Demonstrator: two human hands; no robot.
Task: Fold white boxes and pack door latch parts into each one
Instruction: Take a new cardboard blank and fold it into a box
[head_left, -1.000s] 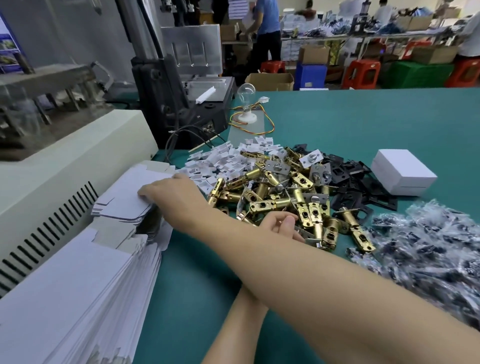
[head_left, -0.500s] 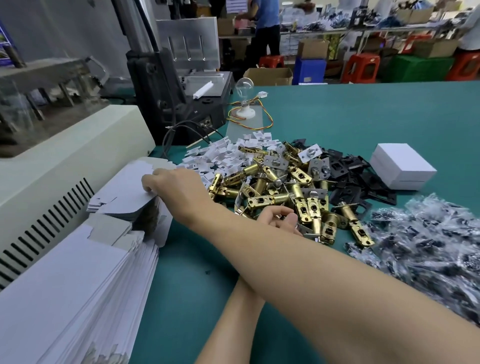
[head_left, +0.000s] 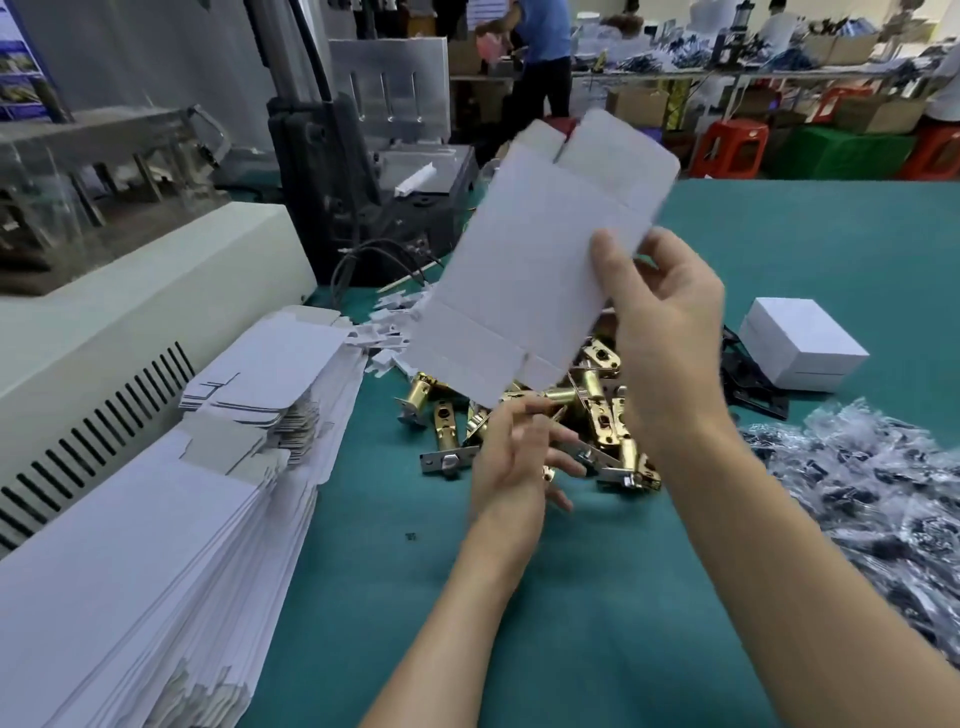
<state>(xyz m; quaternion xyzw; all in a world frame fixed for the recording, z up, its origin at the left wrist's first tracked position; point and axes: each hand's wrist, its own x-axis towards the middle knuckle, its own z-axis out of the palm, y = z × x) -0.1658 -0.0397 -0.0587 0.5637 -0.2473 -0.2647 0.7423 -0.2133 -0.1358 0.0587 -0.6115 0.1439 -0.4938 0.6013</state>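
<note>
Head view: folding begins. Our right hand (head_left: 670, 322) pinches a flat box (head_left: 524, 280); our left hand (head_left: 511, 452) sits at its near flap, grip unclear. Next, we should square it open.

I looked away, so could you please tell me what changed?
The right hand took one flat box blank off the stack and lifted it rightward above the latches. The left hand rose from the latches to the blank's lower edge. Stack, latches and folded box stayed put.

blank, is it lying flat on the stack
No, the right hand holds the blank up above the latches.
</note>
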